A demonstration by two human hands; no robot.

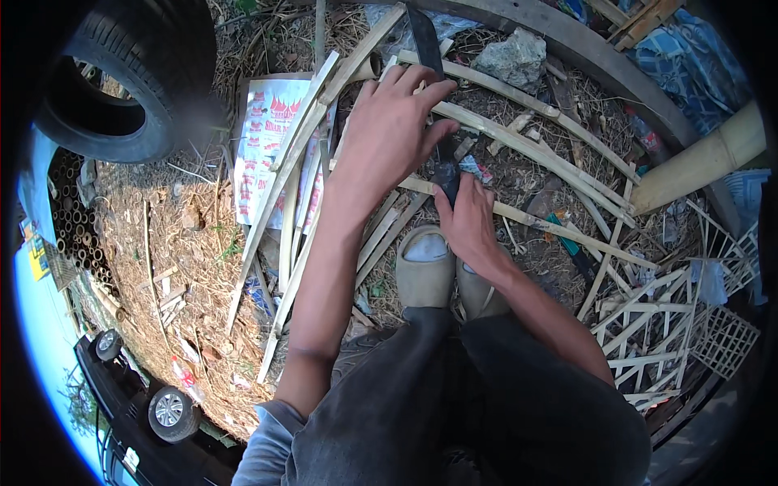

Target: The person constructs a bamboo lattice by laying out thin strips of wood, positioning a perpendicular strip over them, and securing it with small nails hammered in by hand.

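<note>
My right hand [470, 212] is closed round the black handle of a machete [425, 39], whose dark blade points away from me. My left hand [395, 113] hovers over the blade, thumb and forefinger apart. One split bamboo strip [535, 148] starts beside its fingertips and runs off to the right; I see no firm grip on it. Another bamboo strip [567, 232] passes just beyond my right hand. Longer bamboo strips [279, 174] lie slantwise left of my left arm. Where the blade runs beneath my left fingers, it is partly hidden.
Tyres [105, 89] stand at far left, near stacked bamboo tubes [73, 182]. A printed sheet [263, 146] lies under strips. At right are a thick bamboo pole [701, 166] and a lattice of slats [648, 316]. A grey rock [512, 58] sits ahead; a parked vehicle [138, 429] is lower left.
</note>
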